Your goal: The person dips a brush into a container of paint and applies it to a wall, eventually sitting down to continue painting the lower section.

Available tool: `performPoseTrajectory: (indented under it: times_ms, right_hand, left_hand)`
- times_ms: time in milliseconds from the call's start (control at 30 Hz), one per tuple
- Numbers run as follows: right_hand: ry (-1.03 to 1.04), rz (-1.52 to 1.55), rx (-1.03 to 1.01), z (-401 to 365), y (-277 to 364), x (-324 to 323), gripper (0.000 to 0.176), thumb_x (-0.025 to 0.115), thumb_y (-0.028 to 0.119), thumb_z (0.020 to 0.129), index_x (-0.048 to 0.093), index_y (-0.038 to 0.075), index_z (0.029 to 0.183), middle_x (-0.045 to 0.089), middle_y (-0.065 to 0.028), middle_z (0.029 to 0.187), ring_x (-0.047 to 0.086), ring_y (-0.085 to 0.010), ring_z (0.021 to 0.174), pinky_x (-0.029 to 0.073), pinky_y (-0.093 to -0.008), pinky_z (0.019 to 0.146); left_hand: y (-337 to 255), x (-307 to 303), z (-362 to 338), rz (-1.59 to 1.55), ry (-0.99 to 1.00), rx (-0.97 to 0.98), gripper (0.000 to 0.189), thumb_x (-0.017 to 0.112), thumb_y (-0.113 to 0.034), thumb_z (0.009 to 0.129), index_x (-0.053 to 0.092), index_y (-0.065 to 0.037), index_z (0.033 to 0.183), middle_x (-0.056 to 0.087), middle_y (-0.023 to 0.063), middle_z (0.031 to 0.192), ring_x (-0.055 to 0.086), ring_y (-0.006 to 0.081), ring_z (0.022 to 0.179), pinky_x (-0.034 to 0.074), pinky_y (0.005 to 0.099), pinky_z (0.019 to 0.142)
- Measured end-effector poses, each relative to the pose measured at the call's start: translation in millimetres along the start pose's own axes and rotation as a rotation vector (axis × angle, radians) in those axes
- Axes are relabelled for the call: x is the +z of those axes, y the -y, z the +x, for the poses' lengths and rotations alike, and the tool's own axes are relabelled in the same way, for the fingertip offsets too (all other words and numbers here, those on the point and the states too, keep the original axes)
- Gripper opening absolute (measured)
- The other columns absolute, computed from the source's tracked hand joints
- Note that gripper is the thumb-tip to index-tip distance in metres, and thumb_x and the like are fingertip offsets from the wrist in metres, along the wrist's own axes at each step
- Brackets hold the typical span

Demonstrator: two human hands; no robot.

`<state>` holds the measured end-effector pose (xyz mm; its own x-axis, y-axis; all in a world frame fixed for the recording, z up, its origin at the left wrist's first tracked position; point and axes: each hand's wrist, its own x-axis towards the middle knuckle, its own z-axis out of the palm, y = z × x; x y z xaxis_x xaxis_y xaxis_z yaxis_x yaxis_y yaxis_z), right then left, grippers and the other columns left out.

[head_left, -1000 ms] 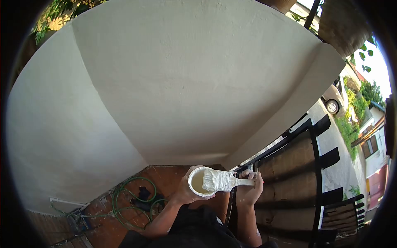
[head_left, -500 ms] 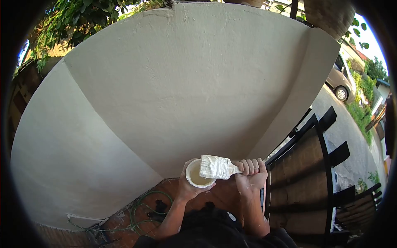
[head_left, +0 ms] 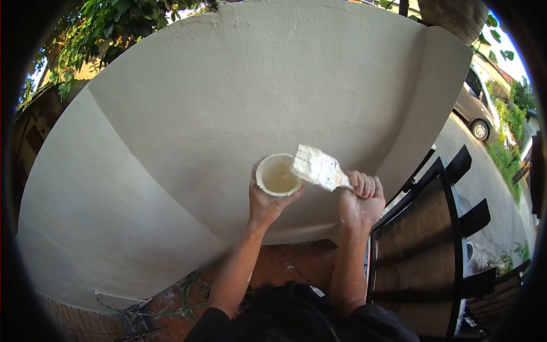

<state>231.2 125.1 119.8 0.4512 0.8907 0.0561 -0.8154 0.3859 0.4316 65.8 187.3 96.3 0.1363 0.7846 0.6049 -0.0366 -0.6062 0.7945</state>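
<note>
My left hand (head_left: 266, 202) wraps round a round white paint cup (head_left: 277, 194), with pale liquid showing inside it. In my right hand (head_left: 363, 196) is a wide paintbrush (head_left: 317, 168), gripped by its handle, its bristles and ferrule thickly coated in white paint. The bristle end overlaps the right rim of the cup in this view. Paint spots mark both hands and forearms. Behind them stands a pale plastered wall (head_left: 256, 85), its surface uneven and a little shaded towards the right.
A black-framed gate (head_left: 416, 239) with brown panels stands close on my right, a parked car (head_left: 477, 108) beyond it. Below lies a reddish tiled floor (head_left: 296, 259), with a green hose (head_left: 185, 299) at lower left. Leaves (head_left: 114, 28) hang over the wall's top left.
Both hands have risen and reached forward towards the wall, carrying the cup and the paintbrush. The brush has tilted, its bristle end now pointing up and left.
</note>
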Motion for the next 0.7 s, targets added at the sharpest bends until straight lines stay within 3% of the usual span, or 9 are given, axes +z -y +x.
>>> performPoseTrajectory:
  times_ms: [133, 200, 367, 467, 600, 700]
  right_hand:
    - [0.231, 0.139, -0.152, 64, -6, 51, 0.032, 0.031, 0.007, 0.082, 0.019, 0.014, 0.053, 0.017, -0.0008, 0.050, 0.019, -0.0155, 0.048, 0.028, -0.0311, 0.055]
    - [0.238, 0.122, -0.361, 89, -22, 95, 0.030, 0.030, 0.008, 0.081, 0.018, 0.014, 0.054, 0.017, -0.0018, 0.050, 0.021, -0.0166, 0.048, 0.030, -0.0329, 0.054]
    - [0.503, -0.129, -0.604, 146, -46, 138, 0.026, 0.028, 0.011, 0.077, 0.018, 0.013, 0.054, 0.020, -0.0021, 0.048, 0.022, -0.0170, 0.047, 0.033, -0.0334, 0.055]
    - [0.538, -0.323, -0.793, 141, -46, 103, 0.025, 0.028, 0.012, 0.074, 0.018, 0.014, 0.052, 0.022, -0.0010, 0.047, 0.022, -0.0145, 0.047, 0.033, -0.0298, 0.056]
    - [0.330, -0.563, -0.948, 108, -27, 3, 0.027, 0.030, 0.012, 0.074, 0.017, 0.014, 0.050, 0.020, 0.0004, 0.045, 0.022, -0.0132, 0.045, 0.030, -0.0279, 0.052]
    - [0.245, -0.711, -0.937, 75, 2, -64, 0.028, 0.030, 0.013, 0.075, 0.017, 0.013, 0.050, 0.019, 0.0007, 0.044, 0.020, -0.0126, 0.043, 0.026, -0.0275, 0.048]
  left_hand:
    - [-17, 19, 78, 0.015, 0.015, 0.041, 0.066, 0.082, -0.021, 0.058, 0.043, 0.001, 0.107, 0.057, 0.0108, 0.096, 0.057, 0.0177, 0.088, 0.047, 0.0293, 0.079]
    - [-34, 20, 102, 0.026, 0.010, 0.031, 0.065, 0.082, -0.021, 0.058, 0.044, 0.001, 0.106, 0.057, 0.0106, 0.095, 0.058, 0.0178, 0.087, 0.048, 0.0294, 0.078]
    - [-35, 8, 94, -0.014, -0.110, 0.005, 0.059, 0.082, -0.021, 0.058, 0.047, 0.000, 0.102, 0.058, 0.0098, 0.093, 0.058, 0.0172, 0.085, 0.048, 0.0290, 0.077]
    - [-32, -6, 56, -0.007, -0.174, -0.040, 0.057, 0.080, -0.016, 0.059, 0.047, -0.001, 0.103, 0.056, 0.0086, 0.094, 0.056, 0.0167, 0.085, 0.047, 0.0293, 0.077]
    - [-19, -34, 2, 0.071, -0.226, -0.048, 0.062, 0.080, -0.015, 0.058, 0.045, -0.001, 0.106, 0.053, 0.0080, 0.096, 0.054, 0.0162, 0.086, 0.045, 0.0310, 0.077]
    - [-15, -60, -41, 0.139, -0.230, -0.132, 0.063, 0.080, -0.013, 0.056, 0.044, -0.002, 0.106, 0.052, 0.0072, 0.096, 0.053, 0.0160, 0.086, 0.045, 0.0308, 0.077]
